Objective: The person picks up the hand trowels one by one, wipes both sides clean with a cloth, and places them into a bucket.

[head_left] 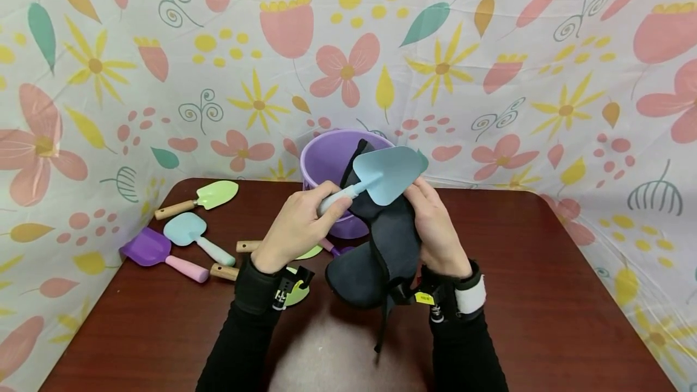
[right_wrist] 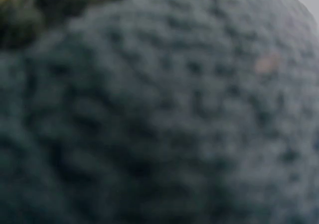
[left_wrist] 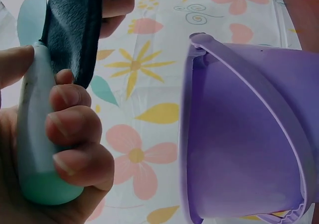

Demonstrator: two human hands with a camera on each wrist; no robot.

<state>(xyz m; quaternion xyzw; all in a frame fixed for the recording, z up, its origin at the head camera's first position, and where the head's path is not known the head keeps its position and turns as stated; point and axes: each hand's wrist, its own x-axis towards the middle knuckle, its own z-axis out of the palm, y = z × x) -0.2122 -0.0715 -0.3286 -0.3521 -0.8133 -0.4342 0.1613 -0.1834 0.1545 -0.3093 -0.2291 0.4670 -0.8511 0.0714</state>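
Observation:
My left hand [head_left: 294,222] grips the pale handle of a light blue garden trowel [head_left: 393,174]. In the left wrist view, its fingers curl round the handle [left_wrist: 37,114], which ends in a green butt. My right hand [head_left: 440,231] holds a dark grey, soft cloth [head_left: 394,231] behind and below the trowel blade. Its fingertips lie near the blade's right edge; whether they touch it I cannot tell. A wide flap and a thin cord hang from the cloth. Blurred dark cloth [right_wrist: 164,109] fills nearly the whole right wrist view.
A purple bucket [head_left: 348,230] stands behind the hands at the table's back edge. To the left lie a green trowel [head_left: 218,194], another light blue trowel [head_left: 186,228] and a purple scoop [head_left: 149,248]. More wooden-handled green tools [head_left: 296,292] lie partly hidden by my left arm.

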